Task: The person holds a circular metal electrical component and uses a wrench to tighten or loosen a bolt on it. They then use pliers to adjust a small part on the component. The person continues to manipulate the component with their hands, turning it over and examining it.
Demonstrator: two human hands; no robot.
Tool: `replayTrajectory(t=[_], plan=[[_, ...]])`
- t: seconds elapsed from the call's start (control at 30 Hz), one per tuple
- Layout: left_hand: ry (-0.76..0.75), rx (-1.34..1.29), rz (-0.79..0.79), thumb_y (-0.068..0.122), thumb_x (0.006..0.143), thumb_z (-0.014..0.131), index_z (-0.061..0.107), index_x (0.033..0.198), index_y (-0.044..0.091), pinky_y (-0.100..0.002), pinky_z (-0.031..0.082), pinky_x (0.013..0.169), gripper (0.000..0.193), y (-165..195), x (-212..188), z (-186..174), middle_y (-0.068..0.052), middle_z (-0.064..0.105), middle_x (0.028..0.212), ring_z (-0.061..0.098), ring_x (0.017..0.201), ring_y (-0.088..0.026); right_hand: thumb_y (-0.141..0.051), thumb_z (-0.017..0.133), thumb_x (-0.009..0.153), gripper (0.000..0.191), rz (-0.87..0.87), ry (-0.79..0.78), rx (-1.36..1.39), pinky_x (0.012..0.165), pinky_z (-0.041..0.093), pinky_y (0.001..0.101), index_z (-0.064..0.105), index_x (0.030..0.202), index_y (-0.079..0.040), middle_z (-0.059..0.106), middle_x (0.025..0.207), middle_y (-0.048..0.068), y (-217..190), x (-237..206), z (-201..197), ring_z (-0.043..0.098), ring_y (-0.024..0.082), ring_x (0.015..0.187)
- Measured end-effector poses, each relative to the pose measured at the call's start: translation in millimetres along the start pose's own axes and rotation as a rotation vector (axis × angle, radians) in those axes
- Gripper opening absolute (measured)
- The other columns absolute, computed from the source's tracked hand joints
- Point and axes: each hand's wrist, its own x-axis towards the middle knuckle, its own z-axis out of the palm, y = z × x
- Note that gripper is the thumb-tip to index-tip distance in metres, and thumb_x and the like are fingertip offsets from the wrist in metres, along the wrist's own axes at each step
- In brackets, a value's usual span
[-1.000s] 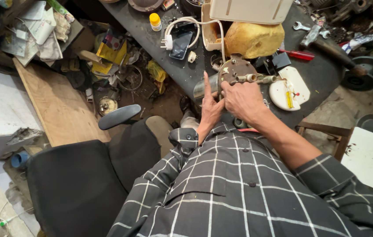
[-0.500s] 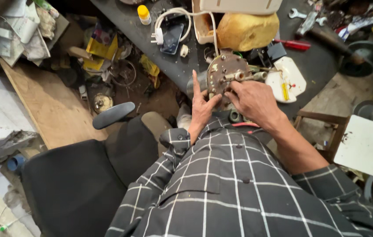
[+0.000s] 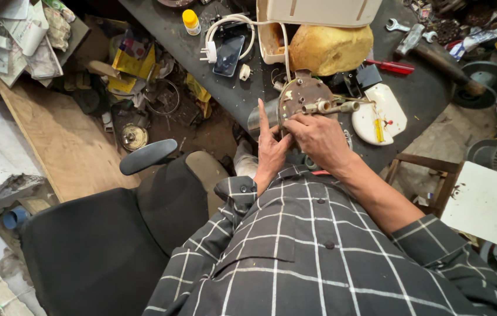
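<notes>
Your right hand grips the round metal part at the worktop's near edge; left hand steadies it, forefinger raised.

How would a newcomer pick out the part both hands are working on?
Start at the dark workbench, then its near edge below the yellow lump. There the left hand and right hand meet on a round rusty-brown metal plate. Only it has short pipe stubs sticking out sideways.

A dark shirt checked in white. A rusty-brown metal part, a red screwdriver, a yellow-capped bottle.
</notes>
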Motion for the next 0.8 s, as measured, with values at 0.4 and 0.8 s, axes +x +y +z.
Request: replayTrajectory(t=[0.4,0.8], plan=[[0.030,-0.030,-0.028,-0.002,0.095,0.065,-0.015,0.167,0.022,-0.023,0.052,0.065,0.111,12,4,2,-0.005,0.070,0.088,0.061,0.073,-0.008,-0.006,0.062,0.087,0.019,0.028,0.020,0.071,0.068,0.054,0.0421,0.070,0.103,-0.008,0.070,0.098,0.008,-4,9,-3,0.070,0.031,0.080],[0.019,-0.105,-0.015,-0.005,0.094,0.063,-0.017,0.167,0.021,-0.025,0.056,0.070,0.112,8,5,1,-0.008,0.072,0.098,0.066,0.080,-0.010,-0.007,0.066,0.084,0.022,0.029,-0.035,0.082,0.070,0.056,0.0402,0.071,0.105,-0.008,0.071,0.100,0.007,-5,10,-3,0.072,0.029,0.084]])
